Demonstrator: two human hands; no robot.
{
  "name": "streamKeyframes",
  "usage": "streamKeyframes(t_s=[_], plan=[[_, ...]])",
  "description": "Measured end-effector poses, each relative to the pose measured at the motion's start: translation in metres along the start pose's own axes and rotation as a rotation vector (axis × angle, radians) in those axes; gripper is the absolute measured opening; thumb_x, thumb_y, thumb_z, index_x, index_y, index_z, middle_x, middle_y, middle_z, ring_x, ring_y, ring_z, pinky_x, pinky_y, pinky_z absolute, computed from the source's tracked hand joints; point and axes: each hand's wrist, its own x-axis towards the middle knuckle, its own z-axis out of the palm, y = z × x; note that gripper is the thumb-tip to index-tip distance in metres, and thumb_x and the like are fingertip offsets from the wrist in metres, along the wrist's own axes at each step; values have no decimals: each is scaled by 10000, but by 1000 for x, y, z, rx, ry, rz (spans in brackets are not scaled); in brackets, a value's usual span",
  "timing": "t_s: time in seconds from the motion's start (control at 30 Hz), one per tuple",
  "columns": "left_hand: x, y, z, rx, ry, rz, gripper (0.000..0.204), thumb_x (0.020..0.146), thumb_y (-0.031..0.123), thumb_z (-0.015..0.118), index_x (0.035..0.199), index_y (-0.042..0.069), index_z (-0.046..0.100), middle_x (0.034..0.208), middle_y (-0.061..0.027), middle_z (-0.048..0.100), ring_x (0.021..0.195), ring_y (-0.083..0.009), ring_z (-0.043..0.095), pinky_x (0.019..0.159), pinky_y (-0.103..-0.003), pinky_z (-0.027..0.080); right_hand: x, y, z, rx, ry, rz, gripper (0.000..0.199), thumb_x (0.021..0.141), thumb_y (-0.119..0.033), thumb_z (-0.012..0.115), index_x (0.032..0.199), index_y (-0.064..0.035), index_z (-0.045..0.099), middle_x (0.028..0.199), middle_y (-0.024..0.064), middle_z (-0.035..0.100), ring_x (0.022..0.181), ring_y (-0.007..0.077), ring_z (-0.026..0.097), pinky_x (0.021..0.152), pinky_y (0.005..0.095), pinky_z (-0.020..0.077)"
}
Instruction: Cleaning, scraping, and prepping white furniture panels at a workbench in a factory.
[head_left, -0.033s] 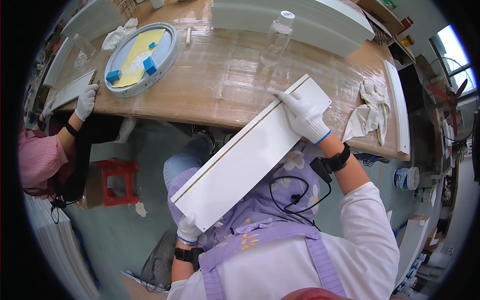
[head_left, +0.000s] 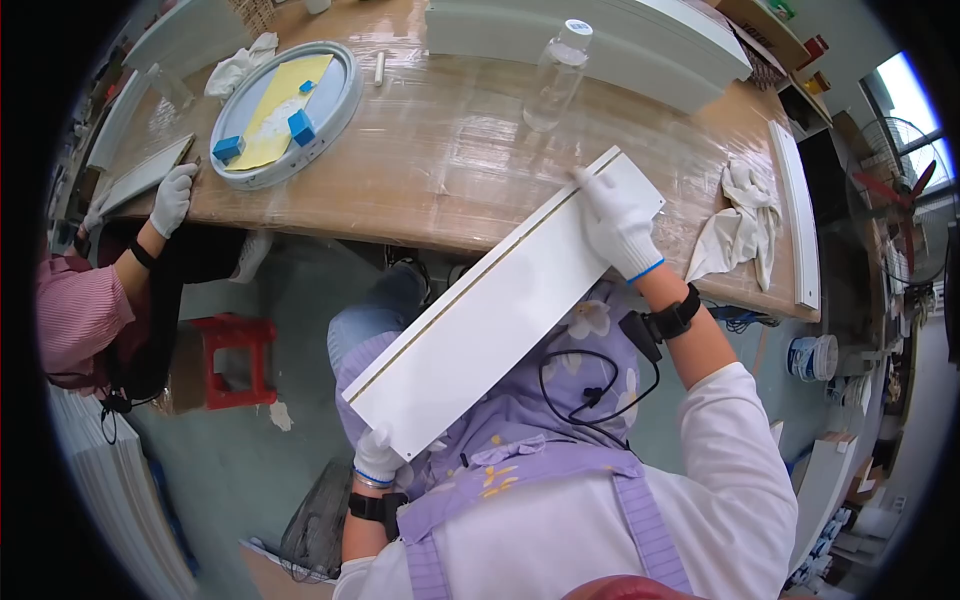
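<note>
One long white panel (head_left: 500, 315) is held slantwise over the lap, its far end resting at the edge of the wooden table (head_left: 450, 170). The right hand (head_left: 618, 225), in a white glove, lies flat on the upper end with the fingers spread apart and pressed down on the face; the left hand (head_left: 378, 458), also gloved, is closed round the lower corner, the fingers curled under the edge and clamped on it. A thin groove runs along the long edge just left of the right fingertips. The step appears to be a wiping or checking of the face; it would be done best with the lower grip kept firm so the board does not tip, and the flat palm drawn evenly along its length. Beyond the right fingers one clear plastic bottle (head_left: 556, 78) stands; to their right one crumpled cloth (head_left: 738, 225) lies. Far left of them a round tray (head_left: 335, 105) carries one yellow sheet (head_left: 280, 105) and two blue blocks (head_left: 300, 127). A co-worker's gloved hand (head_left: 172, 198) rests at the table's left edge.
</note>
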Motion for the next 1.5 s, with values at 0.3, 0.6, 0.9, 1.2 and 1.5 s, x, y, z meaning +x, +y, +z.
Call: streamKeyframes(t_s=[0.3, 0.6, 0.9, 1.2, 1.5], plan=[[9, -2, 1, -10, -132, 51, 966, 779, 343, 794, 1474, -44, 247, 1366, -317, 451, 1165, -525, 535, 851, -640, 535, -21, -107, 1, 38, -107, 47, 408, 891, -77, 475, 1291, -95, 549, 1074, 197, 616, 894, 423, 623, 745, 478, 512], [13, -7, -2, -174, -211, 168, 962, 843, 356, 740, 1517, 21, 142, 1432, -351, 353, 1173, -646, 448, 830, -689, 521, -21, -105, 12, 32, 26, 262, 390, 920, -119, 479, 1306, -85, 524, 1034, 222, 611, 831, 423, 640, 700, 510, 510], [10, -15, 8, -191, -218, 172, 871, 875, 386, 707, 1485, -13, 230, 1409, -297, 415, 1232, -526, 480, 907, -622, 525, -19, -120, 11, 171, 211, 314, 393, 864, -96, 537, 1254, -63, 493, 896, 175, 595, 798, 377, 651, 670, 503, 523], [6, -16, 9, -75, -121, 204, 822, 870, 375, 714, 1487, 42, 285, 1446, -195, 448, 1283, -399, 498, 1000, -563, 486, -60, -298, 8, 334, -251, -367, 459, 783, -83, 587, 1231, -34, 503, 938, 160, 557, 788, 380, 618, 674, 463, 498], [4, -8, 15, -190, -283, 96, 775, 881, 332, 701, 1472, 19, 309, 1423, -203, 453, 1300, -367, 480, 1022, -596, 440, -46, -195, 25, 137, 105, 102, 521, 807, -7, 552, 1319, 3, 459, 967, 201, 598, 745, 362, 643, 607, 450, 527]])
